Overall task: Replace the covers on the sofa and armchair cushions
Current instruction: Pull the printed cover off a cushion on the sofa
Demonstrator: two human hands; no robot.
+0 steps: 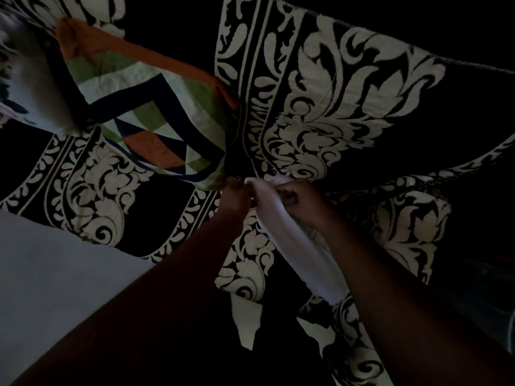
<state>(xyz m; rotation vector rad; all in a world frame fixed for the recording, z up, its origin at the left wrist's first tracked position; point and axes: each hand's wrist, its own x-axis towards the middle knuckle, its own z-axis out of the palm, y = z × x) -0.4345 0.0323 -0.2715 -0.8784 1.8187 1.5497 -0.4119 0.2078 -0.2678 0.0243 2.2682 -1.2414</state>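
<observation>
A plain white cloth [295, 246] runs as a bunched strip from the middle of the view down to the right. My left hand [237, 196] pinches its upper end. My right hand [301, 201] grips the strip just beside it, fingers curled round the fabric. Under both hands lies a dark cover with a cream floral pattern [320, 107], spread over the sofa. A cushion in a patchwork cover of orange, green, white and navy [145, 107] lies at the upper left, its near corner almost touching my left hand.
A pale cushion [30, 87] leans at the far left, behind the patchwork one. A bare grey surface [55, 274] fills the lower left. A patterned armrest [412, 218] rises at the right. The scene is very dim.
</observation>
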